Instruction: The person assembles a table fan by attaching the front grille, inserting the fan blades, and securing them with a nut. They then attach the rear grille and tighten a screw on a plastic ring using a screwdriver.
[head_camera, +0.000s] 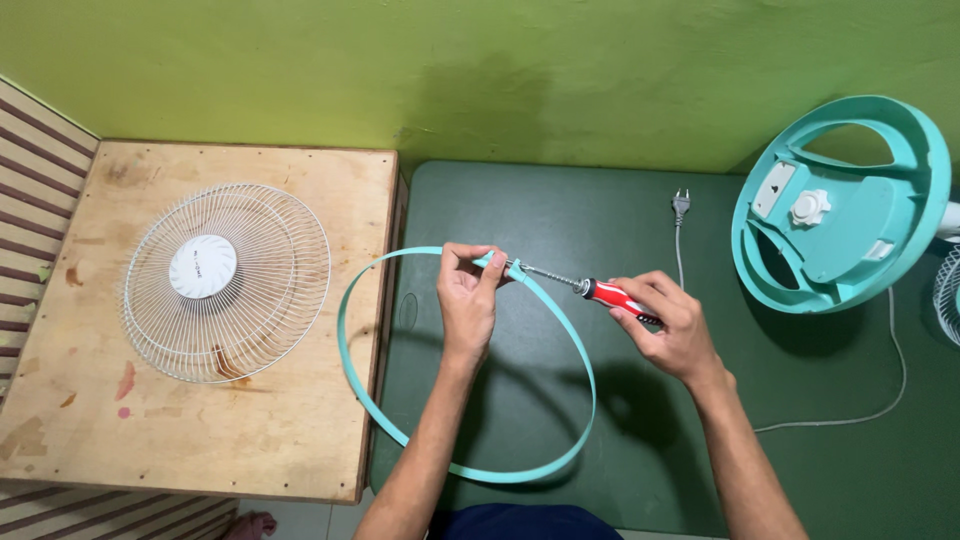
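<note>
A person's left hand (468, 300) pinches the clasp at the top of a thin turquoise plastic ring band (585, 375), which is held just above a dark green table (560, 210) at the centre of the view. The right hand (672, 325), at three o'clock from the left, is closed around a red-handled screwdriver (610, 295) whose metal tip meets the clasp. A round white wire fan grille (227, 282) lies on a worn plywood board (200, 440) at nine o'clock. A turquoise round fan base (850, 215) stands tilted at two o'clock, with a white power plug (681, 205) near it.
</note>
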